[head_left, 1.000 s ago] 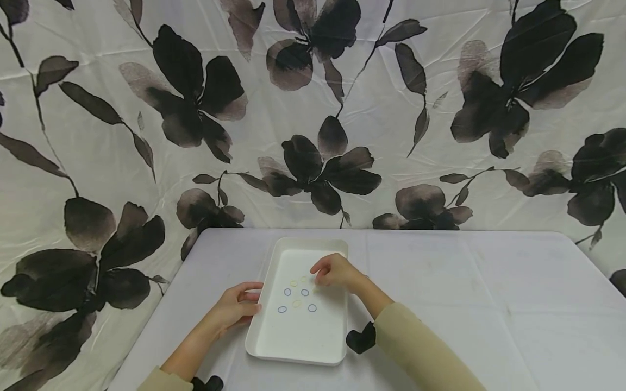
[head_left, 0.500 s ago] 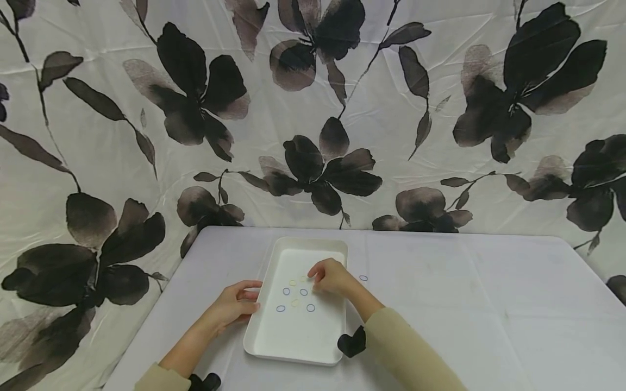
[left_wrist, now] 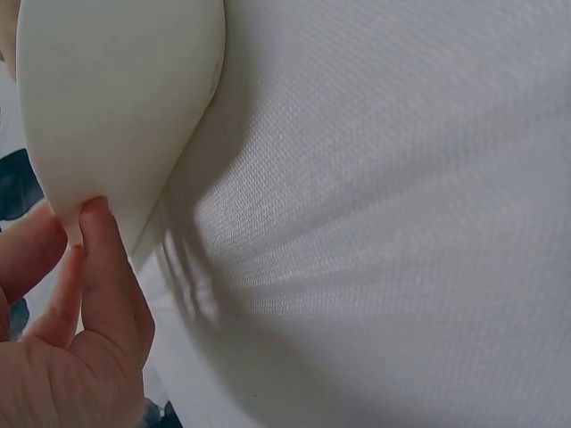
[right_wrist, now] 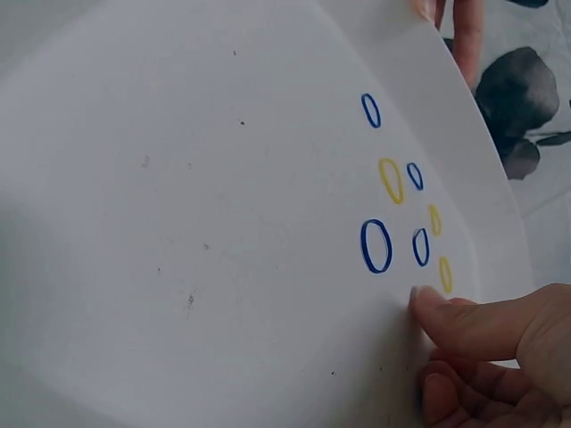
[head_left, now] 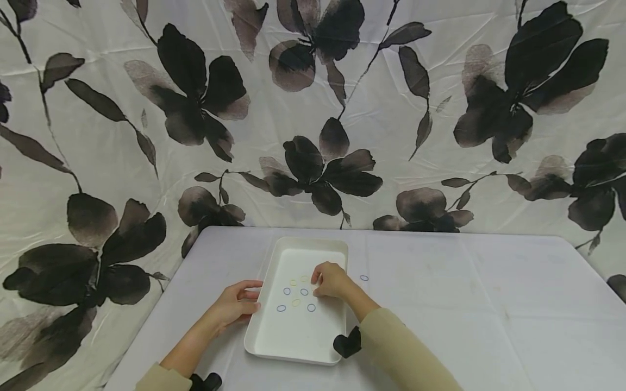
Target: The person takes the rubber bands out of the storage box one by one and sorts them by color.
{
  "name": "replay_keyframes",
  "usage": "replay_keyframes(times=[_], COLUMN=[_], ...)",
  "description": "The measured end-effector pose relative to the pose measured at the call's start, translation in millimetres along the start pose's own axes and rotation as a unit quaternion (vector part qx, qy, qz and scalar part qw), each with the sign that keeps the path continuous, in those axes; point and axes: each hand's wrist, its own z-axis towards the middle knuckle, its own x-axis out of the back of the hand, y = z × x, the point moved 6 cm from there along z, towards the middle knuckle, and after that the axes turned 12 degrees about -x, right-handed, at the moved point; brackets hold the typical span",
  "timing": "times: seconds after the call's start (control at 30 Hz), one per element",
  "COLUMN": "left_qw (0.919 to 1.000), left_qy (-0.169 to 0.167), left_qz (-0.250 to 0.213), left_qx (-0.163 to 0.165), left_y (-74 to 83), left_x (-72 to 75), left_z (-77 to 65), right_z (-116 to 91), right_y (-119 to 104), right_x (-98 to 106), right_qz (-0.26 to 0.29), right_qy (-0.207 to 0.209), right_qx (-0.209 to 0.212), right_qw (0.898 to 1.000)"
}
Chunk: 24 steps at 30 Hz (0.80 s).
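Observation:
A white rectangular tray [head_left: 293, 339] lies on the table. Several thin blue rings [right_wrist: 390, 248] and three yellow rings [right_wrist: 383, 178] lie flat in it, apart from each other; they look like small bands. My left hand [head_left: 237, 307] touches the tray's left edge, its fingers and thumb fairly straight against the rim. Over the right side of the tray is my right hand [head_left: 332, 279], fingers bent, with thumb and fingertips down close to the tray floor, right of the rings. Whatever may be between or under those fingertips is hidden.
One more blue ring [head_left: 364, 280] lies on the white tablecloth [head_left: 464, 315] to the right of the tray. Behind the table hangs a white cloth [head_left: 303, 114] with dark flowers. Black pieces [head_left: 348, 343] sit by both wrists.
My right hand has shifted slightly toward me inside the tray, and its forearm has swung left, uncovering the blue ring on the tablecloth. My left hand keeps its place on the tray edge.

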Motion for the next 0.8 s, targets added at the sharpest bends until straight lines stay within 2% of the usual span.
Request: replay_keyframes(times=[0.2, 0.4, 0.67, 0.8], left_qw=[1.0, 0.9998, 0.9999, 0.9998], left_qy=[0.002, -0.01, -0.006, -0.011], left_qz=[-0.003, -0.013, -0.011, -0.009], left_qx=[0.005, -0.01, -0.004, -0.01], left_y=[-1.2, 0.4, -1.0, -1.9], left_x=[-0.2, -0.6, -0.1, -0.7], left_z=[0.0, 1.2, 1.3, 1.8], right_z=[0.7, -1.3, -3.5, -2.2], right_y=[1.1, -1.7, -4.4, -3.1], right_x=[-1.8, 0.1, -2.8, -1.6], right_qz=[-0.02, -0.035, -0.063, -0.056], right_qy=[0.0, 0.002, -0.022, -0.026], right_qx=[-0.005, 0.008, 0.02, 0.026], right_qw=[1.0, 0.999, 0.998, 0.998])
